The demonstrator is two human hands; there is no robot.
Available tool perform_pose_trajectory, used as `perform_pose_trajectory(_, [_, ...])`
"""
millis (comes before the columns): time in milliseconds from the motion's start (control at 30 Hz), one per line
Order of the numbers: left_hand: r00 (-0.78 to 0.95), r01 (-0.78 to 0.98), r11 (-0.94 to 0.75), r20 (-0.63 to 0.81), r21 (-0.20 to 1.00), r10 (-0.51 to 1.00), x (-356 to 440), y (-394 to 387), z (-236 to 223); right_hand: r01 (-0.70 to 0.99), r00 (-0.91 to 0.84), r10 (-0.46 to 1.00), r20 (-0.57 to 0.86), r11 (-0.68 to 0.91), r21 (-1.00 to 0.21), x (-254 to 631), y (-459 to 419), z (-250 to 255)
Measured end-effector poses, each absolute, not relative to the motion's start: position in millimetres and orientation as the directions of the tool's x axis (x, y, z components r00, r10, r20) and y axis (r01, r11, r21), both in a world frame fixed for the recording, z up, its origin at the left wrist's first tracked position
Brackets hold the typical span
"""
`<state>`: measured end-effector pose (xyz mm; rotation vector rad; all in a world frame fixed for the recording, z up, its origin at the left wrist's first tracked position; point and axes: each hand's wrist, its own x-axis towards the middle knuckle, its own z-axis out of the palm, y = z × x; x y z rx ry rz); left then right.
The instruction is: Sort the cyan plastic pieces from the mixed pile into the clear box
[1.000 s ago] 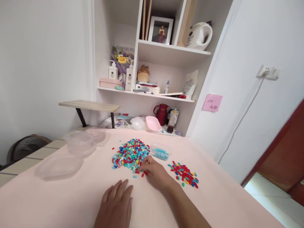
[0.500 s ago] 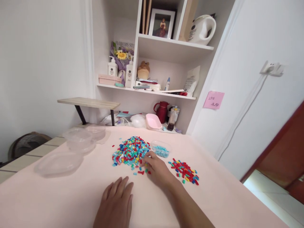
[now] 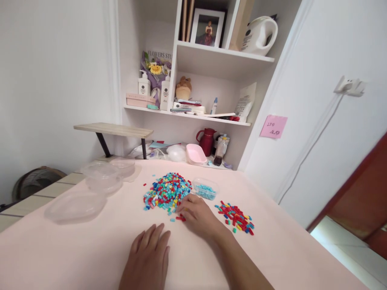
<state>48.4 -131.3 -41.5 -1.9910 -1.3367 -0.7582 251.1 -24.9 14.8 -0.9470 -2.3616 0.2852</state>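
Observation:
My left hand point(image 3: 147, 254) lies flat on the pink tabletop, its fingers stretched out and holding nothing. At the front right edge of a large mixed pile of small toy bricks point(image 3: 167, 189), my right hand point(image 3: 193, 211) has its fingers curled down together. What its fingertips hold, if anything, is hidden. A few red bricks point(image 3: 180, 218) lie just by those fingertips. Behind my right hand stands a clear plastic container point(image 3: 208, 195) with light blue bricks in it. To the right is a smaller, mostly red brick pile point(image 3: 237, 217).
Clear plastic containers point(image 3: 104, 177) stand at the left, with a clear lid or tray point(image 3: 75, 206) nearer me. At the back are a pink basin point(image 3: 196, 154), a dark red jug point(image 3: 207, 141) and a bottle point(image 3: 220, 151). A small wooden stand point(image 3: 113, 129) rises at the back left.
My right hand has shifted slightly left and its fingers have curled lower over the pile's edge, covering some loose bricks. My left hand stays in place.

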Motion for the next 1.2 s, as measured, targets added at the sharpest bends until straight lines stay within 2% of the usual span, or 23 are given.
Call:
perform_pose_trajectory(100, [0.344,0.933,-0.295,0.752,-0.207,0.562,48.1,-131.3,-39.6,0.579,-0.614,0.682,0.397,0.731,-0.36,245.2,-28.5,15.5])
perform_pose_trajectory(267, [0.347,0.932,-0.297,0.743,-0.207,0.571,48.0,-131.8,-39.9,0.698,-0.56,0.753,0.346,0.653,-0.292,248.9,-27.4,14.3])
perform_pose_trajectory(400, [0.334,0.936,-0.296,0.745,-0.19,0.578,49.2,-131.8,-40.9,0.75,-0.494,0.77,0.403,0.612,-0.251,250.6,-26.9,13.9])
perform_pose_trajectory(500, [0.328,0.937,-0.3,0.753,-0.181,0.57,49.5,-131.9,-42.0,0.712,-0.513,0.734,0.445,0.653,-0.259,244.4,-29.0,12.5])
perform_pose_trajectory(667, [0.319,0.939,-0.302,0.751,-0.166,0.578,48.9,-132.6,-43.4,0.668,-0.552,0.71,0.437,0.69,-0.277,237.8,-29.3,7.0])
perform_pose_trajectory(1000, [0.331,0.935,-0.306,0.756,-0.181,0.565,48.2,-129.9,-43.7,0.651,-0.526,0.725,0.445,0.68,-0.337,243.3,-24.2,4.9])
perform_pose_trajectory(1200, [0.327,0.935,-0.312,0.756,-0.17,0.567,46.9,-129.0,-46.4,0.715,-0.437,0.773,0.46,0.609,-0.344,248.2,-20.9,7.5])
